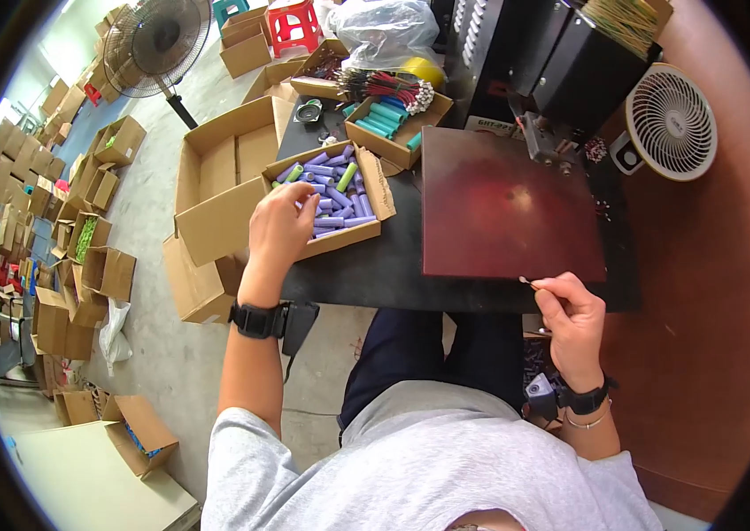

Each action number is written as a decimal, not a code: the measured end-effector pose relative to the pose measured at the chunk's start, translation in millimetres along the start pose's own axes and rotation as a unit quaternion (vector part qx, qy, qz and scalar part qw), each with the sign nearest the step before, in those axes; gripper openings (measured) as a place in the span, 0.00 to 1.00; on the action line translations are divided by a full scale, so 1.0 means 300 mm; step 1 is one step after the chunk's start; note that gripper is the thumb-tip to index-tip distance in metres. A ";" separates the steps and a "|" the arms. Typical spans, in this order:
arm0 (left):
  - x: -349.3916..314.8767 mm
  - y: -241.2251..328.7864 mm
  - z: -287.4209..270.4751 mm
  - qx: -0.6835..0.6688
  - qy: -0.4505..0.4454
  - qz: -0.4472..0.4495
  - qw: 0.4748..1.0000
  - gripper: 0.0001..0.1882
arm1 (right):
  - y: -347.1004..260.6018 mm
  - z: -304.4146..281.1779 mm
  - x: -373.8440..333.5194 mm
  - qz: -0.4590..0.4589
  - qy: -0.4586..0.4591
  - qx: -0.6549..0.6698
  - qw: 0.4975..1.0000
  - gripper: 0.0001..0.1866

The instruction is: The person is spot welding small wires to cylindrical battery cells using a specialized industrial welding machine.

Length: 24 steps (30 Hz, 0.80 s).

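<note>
Left of centre, the left hand (283, 223) reaches over a carton (344, 237) of purple cylinders (337, 196), its curled fingers' hold unclear; right of centre, the right hand (575, 311) pinches a slim, pale-tipped piece (525, 281), likely light and pliable. The cylinders look stiff, slick, best gripped mid-barrel.

Pretty bright overall, upper left's kinda blown out, clear plastic bag (384, 37) catches glare, edges bend into black corners.

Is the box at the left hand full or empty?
Mostly full: purple and green cylinders lie heaped across the cardboard box.
</note>
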State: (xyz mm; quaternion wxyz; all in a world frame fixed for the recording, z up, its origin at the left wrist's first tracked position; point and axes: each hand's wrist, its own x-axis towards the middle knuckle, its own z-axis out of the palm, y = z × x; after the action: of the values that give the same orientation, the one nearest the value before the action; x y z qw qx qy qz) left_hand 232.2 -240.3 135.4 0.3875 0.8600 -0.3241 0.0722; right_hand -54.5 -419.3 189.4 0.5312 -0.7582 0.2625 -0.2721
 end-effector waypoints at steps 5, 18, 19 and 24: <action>0.096 -0.059 0.017 0.163 -0.042 0.045 0.985 0.07 | 0.060 -0.047 0.016 0.000 0.037 -0.029 0.999 0.02; 0.188 -0.070 0.157 0.312 -0.188 0.132 0.922 0.12 | 0.064 -0.069 0.153 0.215 0.007 0.489 0.845 0.04; 0.192 -0.065 0.167 0.322 -0.190 0.137 0.918 0.12 | 0.067 -0.079 0.152 0.212 0.017 0.488 0.847 0.04; 0.190 -0.046 0.178 0.362 -0.211 0.147 0.896 0.10 | 0.087 -0.103 0.123 0.276 0.049 0.574 0.770 0.07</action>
State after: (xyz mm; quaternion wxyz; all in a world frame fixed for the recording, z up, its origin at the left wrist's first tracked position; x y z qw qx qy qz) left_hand 278.3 -300.2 111.3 -0.0431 0.8786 -0.4722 0.0569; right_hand -52.5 -472.9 178.4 0.9061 -0.1934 0.2808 -0.2505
